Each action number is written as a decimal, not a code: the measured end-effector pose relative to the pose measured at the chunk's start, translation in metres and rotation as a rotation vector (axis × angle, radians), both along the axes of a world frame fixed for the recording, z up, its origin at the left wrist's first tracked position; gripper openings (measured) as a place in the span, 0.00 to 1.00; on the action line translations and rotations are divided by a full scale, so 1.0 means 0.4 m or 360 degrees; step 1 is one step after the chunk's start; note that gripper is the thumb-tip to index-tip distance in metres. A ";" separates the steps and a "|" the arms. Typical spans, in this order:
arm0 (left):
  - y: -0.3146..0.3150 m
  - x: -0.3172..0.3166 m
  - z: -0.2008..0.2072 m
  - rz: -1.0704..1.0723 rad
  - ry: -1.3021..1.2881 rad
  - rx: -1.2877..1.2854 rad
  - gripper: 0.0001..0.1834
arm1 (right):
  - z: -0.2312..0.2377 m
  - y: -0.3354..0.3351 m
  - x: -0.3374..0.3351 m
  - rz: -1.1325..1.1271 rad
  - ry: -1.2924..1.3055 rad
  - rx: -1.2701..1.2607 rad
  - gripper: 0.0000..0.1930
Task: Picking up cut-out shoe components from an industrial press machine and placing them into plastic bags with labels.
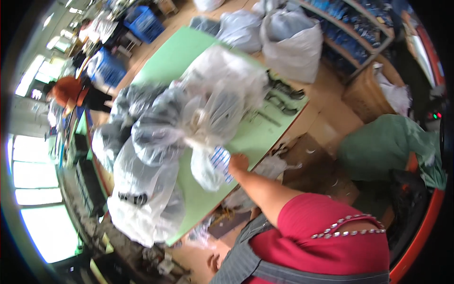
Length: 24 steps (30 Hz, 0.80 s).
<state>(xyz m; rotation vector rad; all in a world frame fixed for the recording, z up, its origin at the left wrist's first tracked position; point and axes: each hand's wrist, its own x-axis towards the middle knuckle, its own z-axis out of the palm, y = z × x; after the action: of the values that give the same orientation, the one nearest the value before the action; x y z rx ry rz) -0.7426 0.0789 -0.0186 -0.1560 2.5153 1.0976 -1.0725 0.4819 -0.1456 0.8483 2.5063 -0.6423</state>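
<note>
My right hand [239, 163] is closed at the front edge of the green tabletop [198, 203]. Its fingers grip a small white sheet with blue print [221, 163], which lies against a clear plastic bag [204, 173]. Beyond it, gathered clear bags [158, 123] with dark contents are heaped on the table. Nearer on the left sits another translucent bag [146, 208] with a black piece showing through. My left hand [213, 262] hangs low beside my grey apron, mostly hidden; the fingers that show are loosely bent and apart, with nothing seen in them.
Loose black parts [283, 94] lie at the table's far right corner. Full white sacks [291, 42] stand behind it, next to a rack [340, 33] of blue items. At right are a green sack [378, 146] and a cardboard box [369, 94]. A person in orange [71, 92] is at far left.
</note>
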 end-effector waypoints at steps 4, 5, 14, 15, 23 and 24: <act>0.124 -0.117 -0.035 -0.0119 0.0008 -0.0055 0.18 | -0.045 0.079 0.087 -0.0085 0.0288 -0.0053 0.13; 0.175 -0.157 -0.026 -0.0071 0.0035 -0.0037 0.18 | -0.045 0.099 0.119 -0.0080 0.0237 -0.0279 0.13; 0.539 -0.584 0.151 -0.0635 0.0016 0.0456 0.14 | 0.236 0.308 0.431 -0.0440 0.0389 -0.1802 0.12; 0.558 -0.604 0.139 -0.0538 -0.0205 0.0787 0.16 | 0.305 0.311 0.442 -0.0463 0.0457 -0.1989 0.11; 0.742 -0.658 0.292 -0.0339 -0.1179 0.2160 0.20 | 0.584 0.315 0.513 -0.0431 0.0966 -0.2112 0.12; 0.750 -0.656 0.302 -0.0256 -0.1250 0.2166 0.20 | 0.596 0.307 0.509 -0.0413 0.0974 -0.2107 0.12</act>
<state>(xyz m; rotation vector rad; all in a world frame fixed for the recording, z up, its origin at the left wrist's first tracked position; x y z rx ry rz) -1.0050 0.3788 0.1021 0.0167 0.7860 1.8996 -0.8688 0.6047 0.0926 0.4287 1.6574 -2.4921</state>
